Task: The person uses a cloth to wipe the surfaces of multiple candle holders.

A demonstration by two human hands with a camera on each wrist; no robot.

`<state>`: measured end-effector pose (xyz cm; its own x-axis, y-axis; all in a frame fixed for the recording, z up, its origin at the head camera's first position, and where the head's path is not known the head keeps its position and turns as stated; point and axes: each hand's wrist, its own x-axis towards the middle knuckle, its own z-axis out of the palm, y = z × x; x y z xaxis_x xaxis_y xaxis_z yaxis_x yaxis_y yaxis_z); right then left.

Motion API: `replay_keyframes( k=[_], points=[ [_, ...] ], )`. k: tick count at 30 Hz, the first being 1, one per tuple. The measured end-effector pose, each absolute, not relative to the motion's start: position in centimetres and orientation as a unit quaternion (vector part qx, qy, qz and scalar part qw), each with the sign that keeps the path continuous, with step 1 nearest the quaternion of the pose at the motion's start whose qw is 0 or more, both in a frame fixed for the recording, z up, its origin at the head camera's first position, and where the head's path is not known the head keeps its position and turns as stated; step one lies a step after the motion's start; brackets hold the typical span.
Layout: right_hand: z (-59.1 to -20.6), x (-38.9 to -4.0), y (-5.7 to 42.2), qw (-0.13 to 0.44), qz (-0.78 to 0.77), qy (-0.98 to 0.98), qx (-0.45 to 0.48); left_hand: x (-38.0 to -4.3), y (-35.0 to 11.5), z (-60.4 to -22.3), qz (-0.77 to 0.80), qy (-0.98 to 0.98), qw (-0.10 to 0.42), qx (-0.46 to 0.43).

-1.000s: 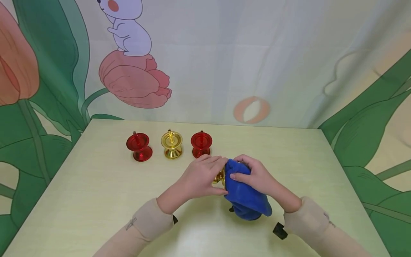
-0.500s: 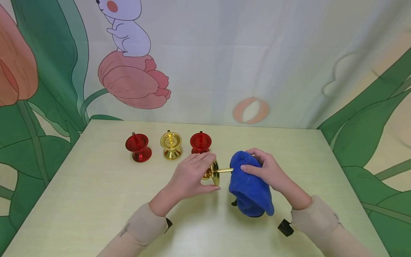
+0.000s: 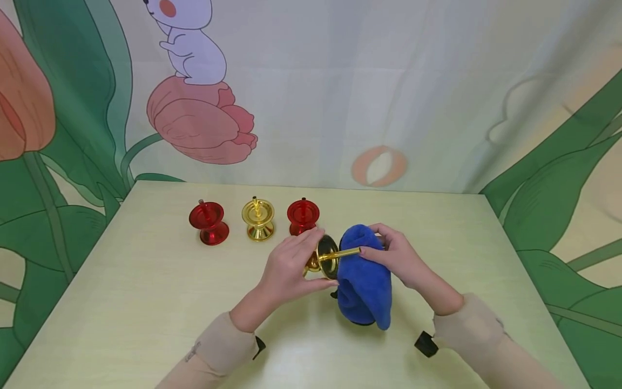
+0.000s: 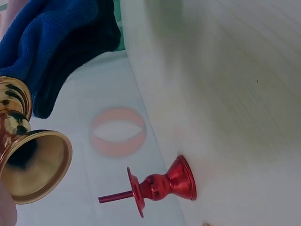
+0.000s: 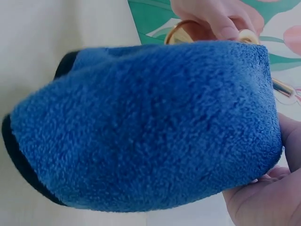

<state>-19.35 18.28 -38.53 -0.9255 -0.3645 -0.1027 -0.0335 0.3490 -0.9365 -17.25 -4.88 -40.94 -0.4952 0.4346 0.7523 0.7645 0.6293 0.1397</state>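
Note:
My left hand (image 3: 289, 267) grips a shiny gold candle holder (image 3: 329, 262) by its stem and base. The holder lies tilted on its side above the table, its dish facing right and its thin spike pointing right. Its flared gold foot (image 4: 42, 165) shows in the left wrist view. A blue plush cloth (image 3: 362, 286) with a dark edge hangs from my right hand (image 3: 403, 262), pinched between thumb and fingers. The thumb lies beside the tip of the spike; whether it touches is unclear. In the right wrist view the cloth (image 5: 150, 127) hides most of the holder.
Along the back of the pale table (image 3: 160, 302) stand a red candle holder (image 3: 209, 221), a gold one (image 3: 259, 219) and another red one (image 3: 303, 213), all upright. A printed curtain (image 3: 311, 92) hangs behind the table.
The cloth has come off the holder's dish and spike, leaving them uncovered. My right hand went right with the cloth, then slightly back left; the holder has turned its dish more toward the camera.

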Motion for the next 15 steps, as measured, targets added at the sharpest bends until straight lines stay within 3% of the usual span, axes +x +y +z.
replay_keyframes(
  k=[9,15],
  points=[
    [-39.2,-19.0,17.0,0.157,-0.538,0.815,-0.148,-16.9,-4.4,-41.1,-0.253,-0.828,0.339,-0.369],
    [-39.3,-18.7,16.3,0.117,-0.509,0.838,-0.161,-16.7,-4.3,-41.1,-0.271,-0.838,0.313,-0.355]
  ],
)
